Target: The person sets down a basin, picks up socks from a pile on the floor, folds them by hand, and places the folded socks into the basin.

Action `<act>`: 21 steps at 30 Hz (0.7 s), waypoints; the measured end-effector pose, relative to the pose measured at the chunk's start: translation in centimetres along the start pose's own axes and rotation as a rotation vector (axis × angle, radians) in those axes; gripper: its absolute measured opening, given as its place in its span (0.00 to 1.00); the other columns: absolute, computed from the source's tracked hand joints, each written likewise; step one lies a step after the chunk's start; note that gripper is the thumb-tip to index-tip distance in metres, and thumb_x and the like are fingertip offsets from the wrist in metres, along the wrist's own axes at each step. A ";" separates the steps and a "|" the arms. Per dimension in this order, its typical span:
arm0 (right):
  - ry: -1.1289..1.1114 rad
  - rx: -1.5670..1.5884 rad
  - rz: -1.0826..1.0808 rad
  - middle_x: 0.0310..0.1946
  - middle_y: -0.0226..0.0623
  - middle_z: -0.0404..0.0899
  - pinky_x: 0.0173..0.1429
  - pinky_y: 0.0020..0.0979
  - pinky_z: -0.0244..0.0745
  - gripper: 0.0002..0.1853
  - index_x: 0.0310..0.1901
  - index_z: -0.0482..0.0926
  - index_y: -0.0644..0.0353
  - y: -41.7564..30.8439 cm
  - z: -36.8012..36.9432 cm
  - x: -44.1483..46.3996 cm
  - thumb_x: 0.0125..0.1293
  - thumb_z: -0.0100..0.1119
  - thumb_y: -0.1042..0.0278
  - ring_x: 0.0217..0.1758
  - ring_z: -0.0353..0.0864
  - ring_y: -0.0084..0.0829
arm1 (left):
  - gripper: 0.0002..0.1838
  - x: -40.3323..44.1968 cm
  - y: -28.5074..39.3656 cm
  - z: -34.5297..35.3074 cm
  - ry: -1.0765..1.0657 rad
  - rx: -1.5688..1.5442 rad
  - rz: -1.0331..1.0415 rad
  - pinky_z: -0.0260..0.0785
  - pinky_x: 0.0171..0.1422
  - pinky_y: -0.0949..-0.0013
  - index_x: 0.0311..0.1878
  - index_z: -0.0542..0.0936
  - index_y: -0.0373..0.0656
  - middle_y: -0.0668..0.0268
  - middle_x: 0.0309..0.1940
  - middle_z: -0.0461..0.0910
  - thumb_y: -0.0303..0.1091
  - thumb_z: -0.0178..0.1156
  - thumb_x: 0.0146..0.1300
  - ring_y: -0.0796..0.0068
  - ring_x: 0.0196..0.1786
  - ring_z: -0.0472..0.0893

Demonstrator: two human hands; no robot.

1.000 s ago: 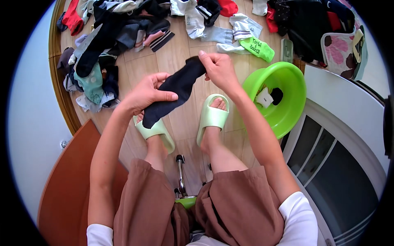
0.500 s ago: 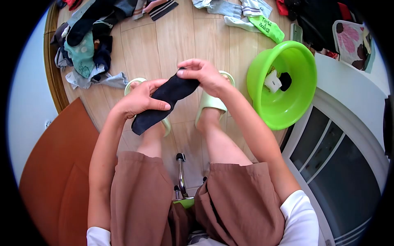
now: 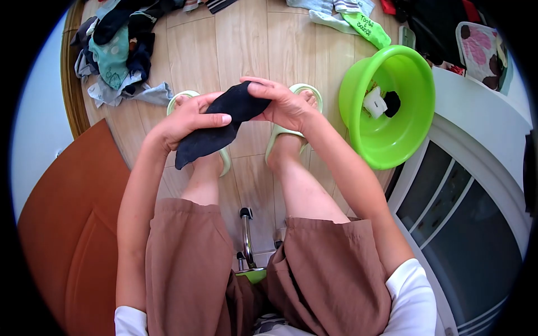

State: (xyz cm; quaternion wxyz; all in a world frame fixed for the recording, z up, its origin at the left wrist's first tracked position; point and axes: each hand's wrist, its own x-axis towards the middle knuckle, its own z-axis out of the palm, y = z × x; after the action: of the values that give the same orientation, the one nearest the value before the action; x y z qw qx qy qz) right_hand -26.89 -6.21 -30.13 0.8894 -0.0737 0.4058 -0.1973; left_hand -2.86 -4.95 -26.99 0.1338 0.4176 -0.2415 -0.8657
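Observation:
A black sock (image 3: 224, 120) is stretched between my two hands above the floor, in front of my knees. My left hand (image 3: 188, 122) grips its middle, thumb on top and fingers underneath. At its upper right end, my right hand (image 3: 280, 103) pinches the fabric, with some of the fingers behind the sock. The sock's other end hangs loose below my left hand. To the right stands a green basin (image 3: 386, 145) with a folded white sock (image 3: 374, 104) and a dark rolled bundle (image 3: 392, 104) inside.
A heap of mixed socks (image 3: 115, 56) lies at the upper left. More socks, including a bright green one (image 3: 365, 29), lie at the top. A brown panel (image 3: 73, 224) is at the left, a white cabinet (image 3: 465, 213) at the right. My slippered feet rest on the wood floor.
The sock looks wider and its loose end has swung slightly up and left. My right hand's fingers have gone further behind it. The view has shifted a little.

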 end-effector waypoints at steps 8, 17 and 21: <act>0.247 0.007 -0.255 0.44 0.32 0.83 0.53 0.30 0.82 0.14 0.51 0.79 0.60 -0.8 -2.6 1.7 0.64 0.68 0.73 0.46 0.84 0.25 | 0.18 -0.3 -1.2 -4.8 0.181 0.046 -0.010 0.74 0.48 0.78 0.51 0.80 0.39 0.71 0.42 0.83 0.38 0.70 0.62 0.85 0.41 0.81; 0.322 -0.022 -0.254 0.48 0.40 0.82 0.47 0.41 0.87 0.14 0.59 0.69 0.56 -0.9 -2.1 2.8 0.78 0.50 0.60 0.43 0.88 0.40 | 0.07 1.7 -2.7 -5.6 0.566 0.019 0.205 0.74 0.27 0.79 0.48 0.77 0.44 0.73 0.31 0.79 0.35 0.60 0.72 0.85 0.28 0.79; 0.451 -0.238 -0.245 0.47 0.40 0.82 0.39 0.35 0.88 0.14 0.59 0.69 0.56 -1.2 -2.5 3.9 0.78 0.50 0.60 0.37 0.89 0.38 | 0.07 2.6 -2.9 -6.4 0.748 0.189 0.290 0.64 0.18 0.82 0.48 0.78 0.44 0.74 0.24 0.75 0.34 0.61 0.71 0.87 0.18 0.73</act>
State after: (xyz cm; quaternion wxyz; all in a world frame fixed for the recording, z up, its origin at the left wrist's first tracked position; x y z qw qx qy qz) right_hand -26.77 -8.81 -34.09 0.7313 -0.1801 0.6018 -0.2656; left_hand 0.55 -5.59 -33.65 0.2941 0.6757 -0.3108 -0.6003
